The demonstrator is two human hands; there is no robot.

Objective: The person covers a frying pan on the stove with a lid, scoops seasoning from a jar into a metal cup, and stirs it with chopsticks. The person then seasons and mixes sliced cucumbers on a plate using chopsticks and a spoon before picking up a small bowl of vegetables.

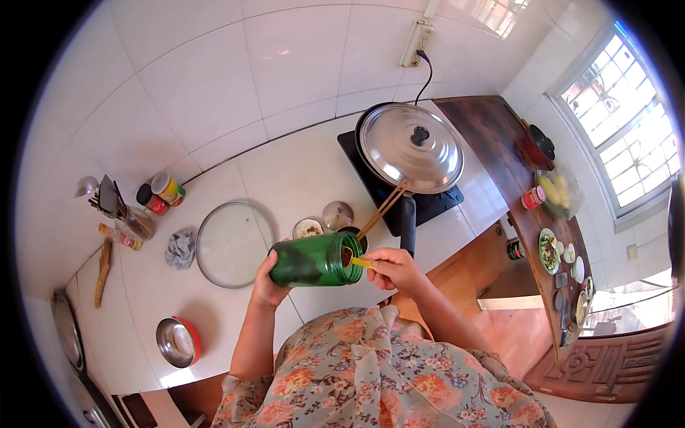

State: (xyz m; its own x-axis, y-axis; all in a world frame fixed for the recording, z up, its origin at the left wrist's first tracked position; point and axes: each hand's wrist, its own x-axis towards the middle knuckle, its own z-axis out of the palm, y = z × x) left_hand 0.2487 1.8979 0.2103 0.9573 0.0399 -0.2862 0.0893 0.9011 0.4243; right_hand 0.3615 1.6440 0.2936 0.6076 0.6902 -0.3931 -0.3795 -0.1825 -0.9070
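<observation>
My left hand (268, 282) is wrapped round the base end of a green jar (307, 262), which lies tilted on its side with its open mouth to the right. My right hand (394, 271) pinches the handle of a yellow spoon (362, 263), whose other end is inside the jar's mouth near something dark reddish. Behind the jar are a small bowl with white contents (307, 228), a round metal lid (337, 215) and a dark small bowl, partly hidden, with wooden chopsticks (385, 210) reaching from it to the pan.
A pan with a domed steel lid (412, 148) sits on a black cooktop (448, 201), its handle toward me. Left are a glass lid (235, 245), a grey cloth (180, 249), a red-rimmed metal bowl (178, 342) and jars (168, 188). Dishes stand on the wooden counter (472, 121).
</observation>
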